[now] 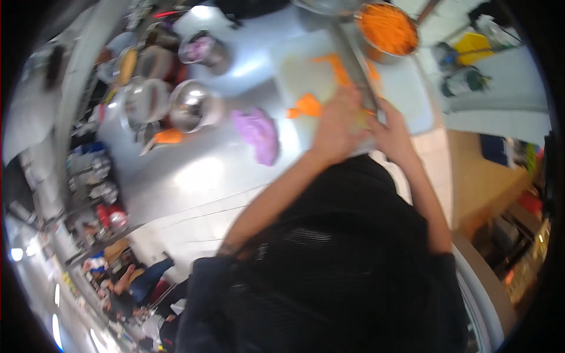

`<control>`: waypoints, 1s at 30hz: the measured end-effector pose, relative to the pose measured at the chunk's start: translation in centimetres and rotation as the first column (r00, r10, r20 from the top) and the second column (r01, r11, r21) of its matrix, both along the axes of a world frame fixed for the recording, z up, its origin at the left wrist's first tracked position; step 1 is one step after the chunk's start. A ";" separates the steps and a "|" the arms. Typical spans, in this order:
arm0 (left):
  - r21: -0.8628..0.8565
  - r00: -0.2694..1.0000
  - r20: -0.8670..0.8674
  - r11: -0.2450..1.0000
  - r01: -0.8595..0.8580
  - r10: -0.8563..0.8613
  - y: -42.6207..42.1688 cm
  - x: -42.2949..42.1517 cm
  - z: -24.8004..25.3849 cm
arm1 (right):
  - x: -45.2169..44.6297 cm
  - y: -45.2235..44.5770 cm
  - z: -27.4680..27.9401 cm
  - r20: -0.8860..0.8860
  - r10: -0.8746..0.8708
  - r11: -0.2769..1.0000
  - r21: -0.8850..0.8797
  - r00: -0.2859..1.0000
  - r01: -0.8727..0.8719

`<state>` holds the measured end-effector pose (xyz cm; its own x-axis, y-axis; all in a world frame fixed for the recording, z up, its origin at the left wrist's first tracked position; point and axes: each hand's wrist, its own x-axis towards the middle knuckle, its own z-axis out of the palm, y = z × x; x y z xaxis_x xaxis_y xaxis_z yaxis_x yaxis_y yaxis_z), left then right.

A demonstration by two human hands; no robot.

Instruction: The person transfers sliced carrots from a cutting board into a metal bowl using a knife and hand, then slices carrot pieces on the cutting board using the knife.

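Note:
My right hand (393, 134) is wrapped round the handle of a large kitchen knife (356, 67), whose blade points away from me across a white cutting board (300, 67). Close along the blade's left side is my left hand (339, 125), its fingers stretched forward and thumb apart, somewhat blurred. Whatever lies under its palm is hidden. Orange carrot pieces (308, 106) lie left of that hand, with more strips ahead beside the blade. At the board's far right stands a metal pot (385, 57) heaped with shredded carrot (388, 28).
A crumpled purple cloth (257, 136) lies on the steel table (203, 176) left of the board. Further left are a shiny metal bowl (191, 106) and a metal container (207, 53) with purple pieces. A wooden surface (485, 176) is at right; people are in the lower left background.

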<state>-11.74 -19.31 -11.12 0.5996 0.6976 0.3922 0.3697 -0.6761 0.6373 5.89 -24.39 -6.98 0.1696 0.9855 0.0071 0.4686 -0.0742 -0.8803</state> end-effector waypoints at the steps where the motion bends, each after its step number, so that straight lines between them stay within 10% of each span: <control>1: 0.012 0.986 -0.163 0.999 0.031 -0.028 0.1 0.1 -0.3 | 0.0 -0.1 0.8 -0.003 0.030 0.999 -0.013 1.000 -0.030; 4: -0.043 0.911 -0.412 0.998 -0.051 0.029 0.3 -0.5 -0.5 | -1.1 0.0 3.1 -0.072 0.018 0.998 0.067 0.997 -0.013; 7: -0.138 0.937 -0.348 0.990 -0.018 -0.032 0.1 -0.8 0.1 | -0.9 -1.0 3.9 -0.010 -0.089 0.994 -0.063 0.996 0.089; 11: -0.117 0.940 0.042 0.936 -0.333 0.340 2.0 -4.4 -0.8 | 0.9 -2.9 1.9 -0.028 0.004 0.992 -0.129 1.000 -0.007; 16: -0.045 0.771 0.033 0.771 -0.635 0.636 3.5 -9.8 1.0 | 2.2 -6.1 0.7 -0.098 0.245 0.892 -0.367 0.965 -0.264; 22: -0.300 0.917 -0.073 0.868 -0.396 0.393 3.2 -10.5 2.0 | 2.1 -5.5 -0.6 0.023 0.155 0.959 -0.243 0.988 -0.145; 30: -0.012 0.908 -0.306 0.953 -0.303 0.285 4.5 -7.2 0.5 | -4.0 -2.7 2.3 0.249 0.303 0.922 -0.319 0.920 -0.218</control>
<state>-18.91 -14.82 -10.62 0.4460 0.8765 0.1815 0.7244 -0.4725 0.5019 1.92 -27.11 -4.72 -0.0613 0.9622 -0.2652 0.7343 -0.1365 -0.6650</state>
